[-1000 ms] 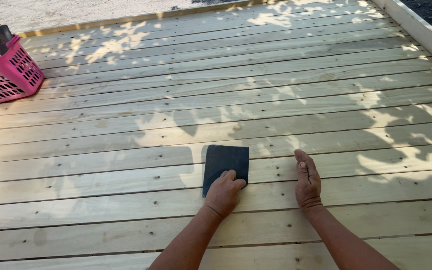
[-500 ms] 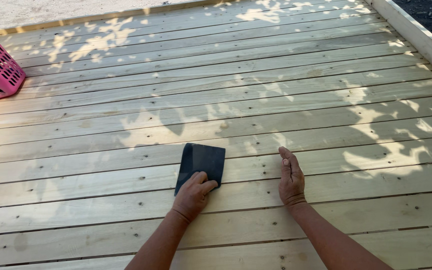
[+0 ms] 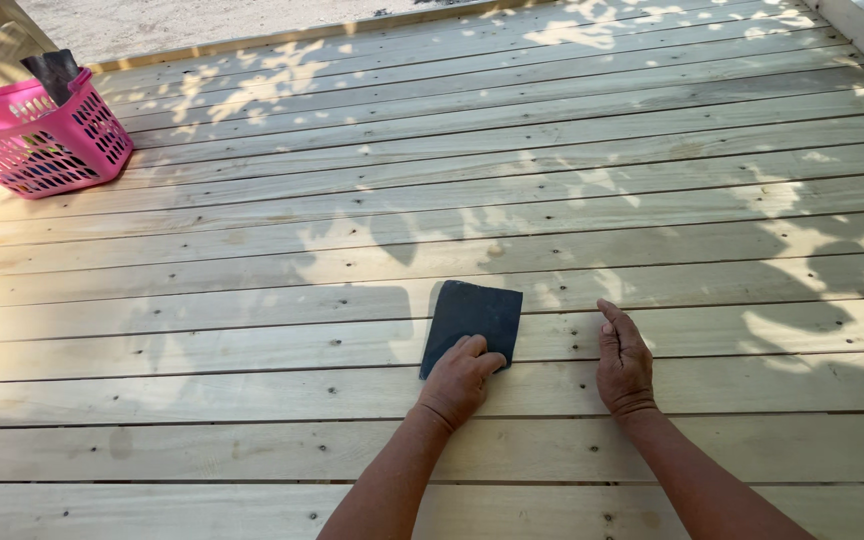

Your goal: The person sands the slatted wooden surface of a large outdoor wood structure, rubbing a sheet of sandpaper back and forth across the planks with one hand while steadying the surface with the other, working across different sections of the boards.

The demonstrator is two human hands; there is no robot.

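One dark sheet [image 3: 472, 320] on deck [image 3: 552, 180], pressed flat under left hand [image 3: 460, 378]; right hand [image 3: 624, 360] released, resting beside. One pink basket [image 3: 42, 140] far left.

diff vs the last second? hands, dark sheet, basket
Little real change. The left hand keeps pressing the near edge of the dark sheet flat on the deck boards; the right hand stays on the boards beside it, holding nothing. Nothing was picked up or released. The pink basket only shifts in frame, which looks like head-camera movement.
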